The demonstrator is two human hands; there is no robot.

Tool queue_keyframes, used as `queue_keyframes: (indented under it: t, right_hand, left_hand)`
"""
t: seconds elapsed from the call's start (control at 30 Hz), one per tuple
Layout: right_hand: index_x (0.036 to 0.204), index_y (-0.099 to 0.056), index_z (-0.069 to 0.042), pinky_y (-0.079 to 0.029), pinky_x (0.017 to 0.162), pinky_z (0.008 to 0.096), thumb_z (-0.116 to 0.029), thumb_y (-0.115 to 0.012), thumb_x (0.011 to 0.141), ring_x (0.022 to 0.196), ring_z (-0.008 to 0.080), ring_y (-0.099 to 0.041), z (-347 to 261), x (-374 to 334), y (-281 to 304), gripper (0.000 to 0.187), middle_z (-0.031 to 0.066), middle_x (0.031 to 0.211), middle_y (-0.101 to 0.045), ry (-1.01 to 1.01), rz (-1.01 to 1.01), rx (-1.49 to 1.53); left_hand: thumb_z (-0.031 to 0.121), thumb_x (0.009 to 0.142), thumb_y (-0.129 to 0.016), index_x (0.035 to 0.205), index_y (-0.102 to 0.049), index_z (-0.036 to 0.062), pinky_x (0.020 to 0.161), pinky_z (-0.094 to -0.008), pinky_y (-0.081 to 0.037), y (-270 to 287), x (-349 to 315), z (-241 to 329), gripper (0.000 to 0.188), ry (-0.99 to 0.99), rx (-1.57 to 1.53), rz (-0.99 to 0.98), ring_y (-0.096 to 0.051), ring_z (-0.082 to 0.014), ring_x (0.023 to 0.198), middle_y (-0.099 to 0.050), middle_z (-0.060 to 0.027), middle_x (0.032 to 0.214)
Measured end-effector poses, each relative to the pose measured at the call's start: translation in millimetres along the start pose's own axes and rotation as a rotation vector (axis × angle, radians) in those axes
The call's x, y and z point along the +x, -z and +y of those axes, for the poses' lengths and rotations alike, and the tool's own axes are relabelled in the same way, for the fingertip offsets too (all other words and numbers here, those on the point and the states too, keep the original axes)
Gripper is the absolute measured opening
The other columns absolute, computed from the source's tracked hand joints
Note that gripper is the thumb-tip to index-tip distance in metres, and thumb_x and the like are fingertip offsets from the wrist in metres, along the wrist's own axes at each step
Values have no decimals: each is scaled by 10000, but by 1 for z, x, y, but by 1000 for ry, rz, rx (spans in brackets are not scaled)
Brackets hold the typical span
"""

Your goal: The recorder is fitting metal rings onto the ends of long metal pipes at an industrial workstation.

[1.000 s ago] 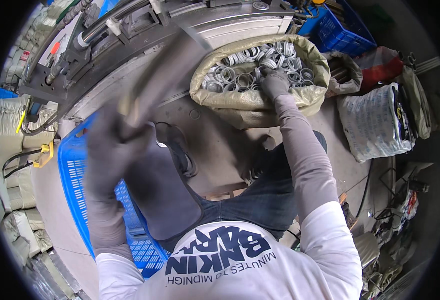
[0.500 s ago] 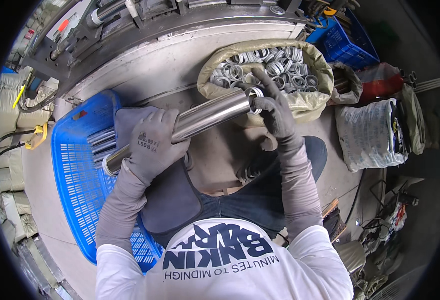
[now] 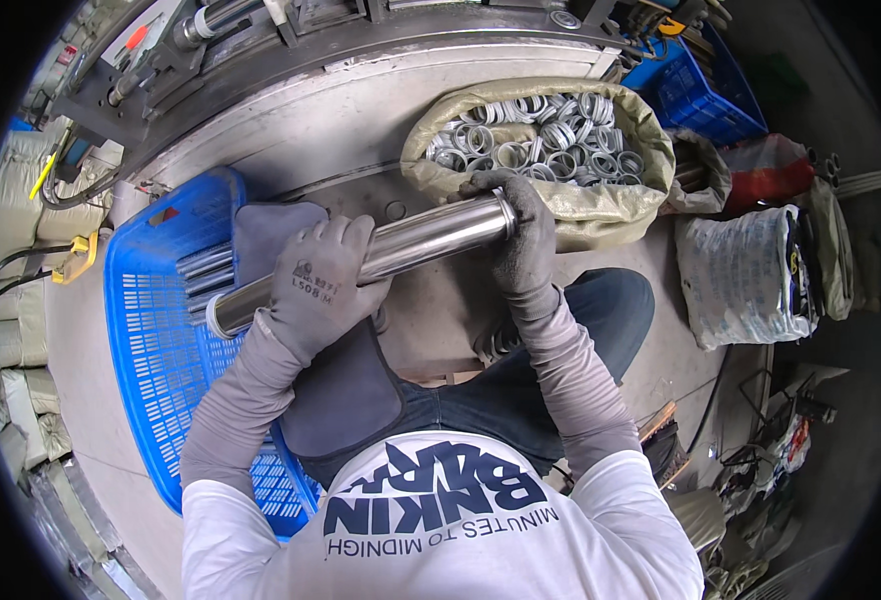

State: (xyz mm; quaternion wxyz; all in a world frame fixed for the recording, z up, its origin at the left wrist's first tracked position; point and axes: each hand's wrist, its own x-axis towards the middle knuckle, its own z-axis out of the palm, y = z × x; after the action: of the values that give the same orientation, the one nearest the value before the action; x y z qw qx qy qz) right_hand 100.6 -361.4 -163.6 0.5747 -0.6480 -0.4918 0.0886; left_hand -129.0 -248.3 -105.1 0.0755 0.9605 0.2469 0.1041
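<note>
A shiny metal tube [image 3: 431, 242] lies slantwise across my lap, its right end higher in the picture. My gloved left hand [image 3: 323, 280] is wrapped round it left of the middle. A pale ring [image 3: 215, 317] rims the tube's left end. My gloved right hand [image 3: 523, 240] is closed round the right end, fingers over the top and palm against the mouth. A thin ring edge [image 3: 508, 212] shows at that end; the hand hides the rest. Ahead of the right hand stands a woven sack [image 3: 601, 215] full of pale threaded rings [image 3: 563, 165].
A blue plastic basket [image 3: 156, 375] at my left holds several metal tubes [image 3: 206, 270]. A grey pad [image 3: 346, 405] covers my left thigh. Machinery [image 3: 361, 50] runs along the far side. Right of the sack are a blue crate [image 3: 706, 90] and a white bag [image 3: 736, 285].
My right hand has come from holding a ring loosely at the tube's right mouth to gripping that end. The ring now sits at the tube's end, mostly out of sight.
</note>
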Motion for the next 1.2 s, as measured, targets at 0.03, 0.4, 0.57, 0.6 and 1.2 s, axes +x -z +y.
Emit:
queue_keyframes:
  t: [0.03, 0.4, 0.57, 0.6, 1.2]
  right_hand:
    - [1051, -713, 3, -540, 877, 399, -422, -371, 1050, 940, 351, -715, 1, -2, -2, 546, 175, 994, -733, -20, 19, 33]
    - [1035, -716, 19, -510, 811, 384, -202, -426, 1062, 859, 305, -647, 17, 1, -7, 366, 179, 932, -673, -49, -2, -71]
    - [1073, -700, 6, -523, 870, 420, -292, -402, 1065, 919, 378, -685, 20, -5, -7, 421, 192, 975, -713, -286, -25, 97]
    - [1083, -700, 3, -524, 880, 424, -253, -426, 1063, 915, 381, -688, 19, -3, -8, 376, 202, 975, -718, -199, 12, 116]
    - [1084, -771, 14, -562, 780, 330, -321, -815, 834, 854, 230, -739, 154, 82, 122, 420, 97, 919, -758, -613, 131, -241]
  left_hand:
    - [305, 746, -837, 1203, -654, 74, 814, -458, -524, -1, 0, 0, 543, -5, 9, 0, -669, -342, 902, -671, -136, 978]
    - [353, 771, -816, 1105, -612, 90, 832, -398, -518, -3, 8, 2, 471, -31, 119, -88, -691, -254, 940, -669, -78, 986]
    - [345, 755, -830, 1185, -622, 65, 876, -428, -513, -1, 12, 1, 554, -94, 74, -84, -672, -281, 1006, -672, -118, 1019]
    - [345, 755, -830, 1185, -622, 65, 876, -428, -513, 4, 11, 1, 554, -99, 72, -83, -672, -281, 1006, -672, -118, 1019]
    - [330, 751, -801, 1176, -609, 83, 811, -450, -512, 4, -19, -25, 528, 11, 120, 2, -662, -309, 938, -658, -109, 984]
